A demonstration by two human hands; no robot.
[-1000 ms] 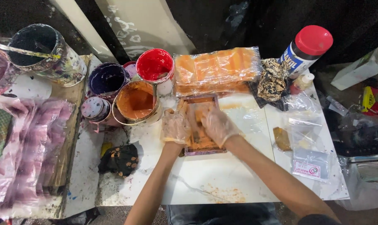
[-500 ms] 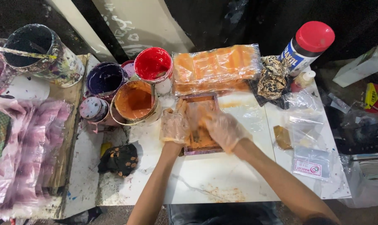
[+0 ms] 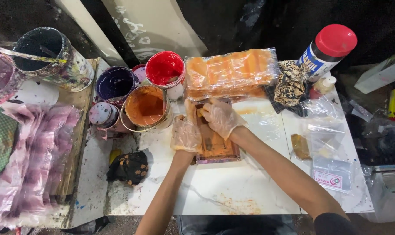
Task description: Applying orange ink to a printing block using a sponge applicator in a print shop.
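1. The left hand (image 3: 185,130), in a thin clear plastic glove, lies flat with fingers together along the left rim of a small rectangular frame (image 3: 215,153), steadying it rather than gripping it.
2. The right hand (image 3: 220,116), gloved the same way, is curled over the far end of the frame; whether it presses something small into the orange paste or only bare fingers I cannot tell, since the glove hides the palm.
3. The frame sits on the white marble tabletop (image 3: 249,182), about midway along it and towards its far edge, with its inside smeared orange.
4. Just left of the frame stands an open tin of orange paint (image 3: 145,106); behind that are a red paint pot (image 3: 164,69) and a purple paint pot (image 3: 116,85), all near the far left corner.
5. Along the far edge, touching the frame's far end, lies a stack of orange pieces wrapped in clear plastic (image 3: 230,74); a red-capped spray can (image 3: 328,54) stands at the far right corner.
6. Empty clear bags (image 3: 326,143) lie along the right edge, and a dark stained rag (image 3: 128,167) sits near the left edge.
7. By my reading, the orange colouring is well under way: the wrapped stack looks finished, while the piece in the frame is still being worked and the bags remain unfilled.
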